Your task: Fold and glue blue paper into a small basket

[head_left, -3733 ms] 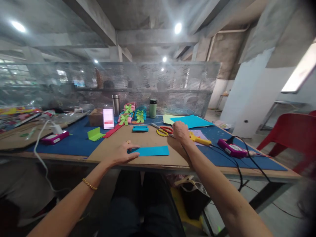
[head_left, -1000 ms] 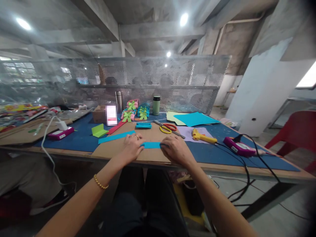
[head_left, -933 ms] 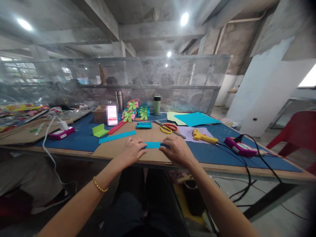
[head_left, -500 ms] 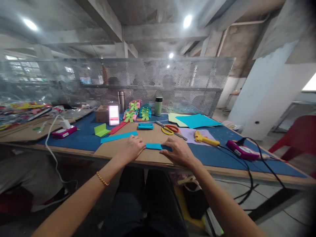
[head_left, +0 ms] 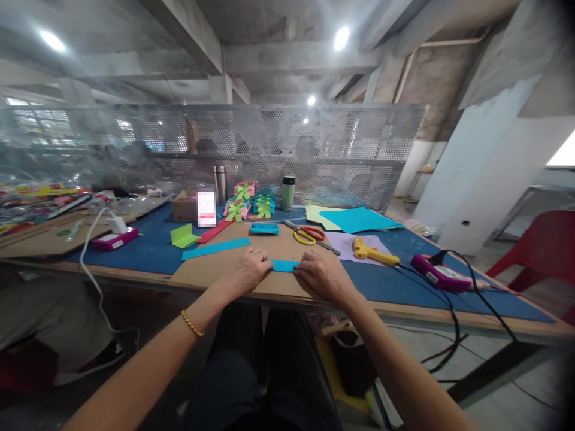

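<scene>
Between my hands a short blue paper strip (head_left: pixel 284 266) lies at the front of the brown cardboard (head_left: pixel 211 274). My left hand (head_left: pixel 252 269) pinches its left end, and my right hand (head_left: pixel 321 272) has its fingers closed on the right end. The fingers cover both ends of the strip. A longer blue strip (head_left: pixel 215 249) rests just beyond my left hand. Farther back sits a folded blue paper piece (head_left: pixel 264 229). Scissors with red and yellow handles (head_left: pixel 305 240) lie beyond my right hand.
A yellow glue gun (head_left: pixel 375 252) lies on lilac paper, its cord running to a purple power strip (head_left: pixel 440 273). Behind are blue sheets (head_left: pixel 362 219), a green bottle (head_left: pixel 288 194), paper pieces with green bows (head_left: pixel 264 207) and a cardboard box (head_left: pixel 185 206). Folded green paper (head_left: pixel 184 236) stands left.
My left hand has shifted slightly right along the blue strip, and my right fingers have curled tighter over its right end. Less of the strip shows between them.
</scene>
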A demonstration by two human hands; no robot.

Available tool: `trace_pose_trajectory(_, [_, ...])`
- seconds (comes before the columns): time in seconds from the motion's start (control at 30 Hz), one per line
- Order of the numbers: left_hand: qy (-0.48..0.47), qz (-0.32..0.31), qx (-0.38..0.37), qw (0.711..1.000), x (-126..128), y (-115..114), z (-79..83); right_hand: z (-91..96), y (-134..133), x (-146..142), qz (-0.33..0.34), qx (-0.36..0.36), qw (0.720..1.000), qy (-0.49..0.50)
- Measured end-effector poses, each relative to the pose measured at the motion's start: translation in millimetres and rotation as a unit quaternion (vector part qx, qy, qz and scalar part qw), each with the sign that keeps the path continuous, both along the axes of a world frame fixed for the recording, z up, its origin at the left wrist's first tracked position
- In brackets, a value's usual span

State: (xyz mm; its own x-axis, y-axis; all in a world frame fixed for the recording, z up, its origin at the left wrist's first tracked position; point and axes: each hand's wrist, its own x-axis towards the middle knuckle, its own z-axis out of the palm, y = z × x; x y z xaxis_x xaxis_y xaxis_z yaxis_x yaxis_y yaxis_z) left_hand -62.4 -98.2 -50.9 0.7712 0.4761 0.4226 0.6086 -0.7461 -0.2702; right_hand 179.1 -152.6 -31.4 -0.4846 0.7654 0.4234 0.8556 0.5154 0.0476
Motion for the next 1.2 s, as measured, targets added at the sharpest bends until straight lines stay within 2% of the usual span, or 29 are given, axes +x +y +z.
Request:
trace_pose_trajectory(0.2, [-0.088,0.021,-0.098,0.991,1.6,0.3,-0.8,4.9,0.1,-0.9,-0.017,-0.035,0.998,0.039])
trace_pose_trajectory(0.33, [-0.180,0.029,-0.228,0.956,-0.2,6.4,2.1,9.9,4.1,-3.5,-0.072,-0.055,0.995,0.047])
trace_pose_trajectory(0.43, [-0.183,0.050,-0.286,0.939,0.3,15.6,4.1,13.0,8.3,-5.8,-0.115,-0.078,0.990,0.014])
trace_pose_trajectory(0.57, [-0.160,0.063,-0.303,0.938,1.9,24.2,7.4,16.2,12.4,-9.4,-0.145,-0.096,0.985,-0.006])
trace_pose_trajectory(0.87, [-0.098,0.081,-0.333,0.934,3.9,40.1,19.7,19.3,20.2,-6.8,-0.147,-0.123,0.981,0.000])
trace_pose_trajectory(1.2, [-0.083,0.096,-0.340,0.932,3.7,48.4,17.3,20.4,21.6,-6.8,-0.151,-0.142,0.978,0.020])
